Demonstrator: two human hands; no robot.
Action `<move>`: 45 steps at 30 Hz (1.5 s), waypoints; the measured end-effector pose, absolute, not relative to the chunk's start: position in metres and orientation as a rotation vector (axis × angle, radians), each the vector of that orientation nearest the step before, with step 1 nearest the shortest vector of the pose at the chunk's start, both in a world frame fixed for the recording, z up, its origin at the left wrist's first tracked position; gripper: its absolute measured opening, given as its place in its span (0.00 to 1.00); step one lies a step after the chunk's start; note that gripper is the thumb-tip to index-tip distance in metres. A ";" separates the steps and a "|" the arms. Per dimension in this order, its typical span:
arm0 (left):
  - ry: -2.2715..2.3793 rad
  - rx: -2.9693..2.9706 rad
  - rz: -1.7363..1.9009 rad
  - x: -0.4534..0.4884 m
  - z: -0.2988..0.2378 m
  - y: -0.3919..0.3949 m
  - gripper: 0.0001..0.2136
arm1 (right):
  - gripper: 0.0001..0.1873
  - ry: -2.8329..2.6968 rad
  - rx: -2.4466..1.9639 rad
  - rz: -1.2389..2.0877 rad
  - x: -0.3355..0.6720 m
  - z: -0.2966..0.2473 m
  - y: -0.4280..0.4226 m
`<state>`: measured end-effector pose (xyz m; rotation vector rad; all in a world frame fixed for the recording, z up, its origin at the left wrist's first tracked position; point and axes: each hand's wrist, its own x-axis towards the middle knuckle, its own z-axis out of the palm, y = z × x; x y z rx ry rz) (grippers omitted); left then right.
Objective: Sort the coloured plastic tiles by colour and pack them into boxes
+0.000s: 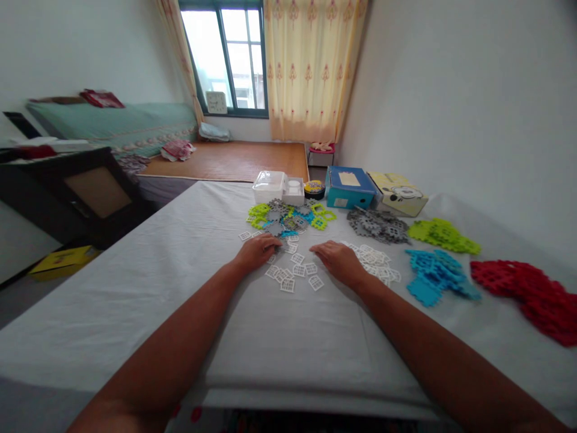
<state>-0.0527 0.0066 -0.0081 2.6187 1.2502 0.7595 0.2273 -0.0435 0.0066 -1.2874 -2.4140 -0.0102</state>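
Note:
My left hand is at the near edge of a mixed heap of plastic pieces in grey, lime green and blue. Its fingers are closed together by small white window-shaped pieces; what they pinch, if anything, is too small to make out. Several loose white window pieces lie flat on the cloth between the hands. My right hand rests beside a pile of white window pieces, its fingers curled together and pointing left. Whatever is under those fingers is hidden.
Sorted piles stand to the right: grey, lime green, blue and red. Behind them are a blue box, a yellow box, a round tin and a clear container. White cloth covers the table.

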 end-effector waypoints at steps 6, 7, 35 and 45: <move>1.231 2.638 0.777 -0.054 -0.009 0.007 0.15 | 0.09 -2.210 -1.542 -0.044 0.261 0.020 -0.036; 1.223 2.639 0.780 -0.054 -0.010 0.007 0.15 | 0.10 -2.178 -1.611 -0.051 0.267 0.022 -0.035; 1.240 2.657 0.750 -0.052 -0.008 0.007 0.15 | 0.17 -2.581 -0.957 0.097 0.219 0.002 -0.051; 1.235 2.656 0.751 -0.053 -0.010 0.008 0.15 | 0.10 -2.555 -1.004 0.148 0.219 0.000 -0.045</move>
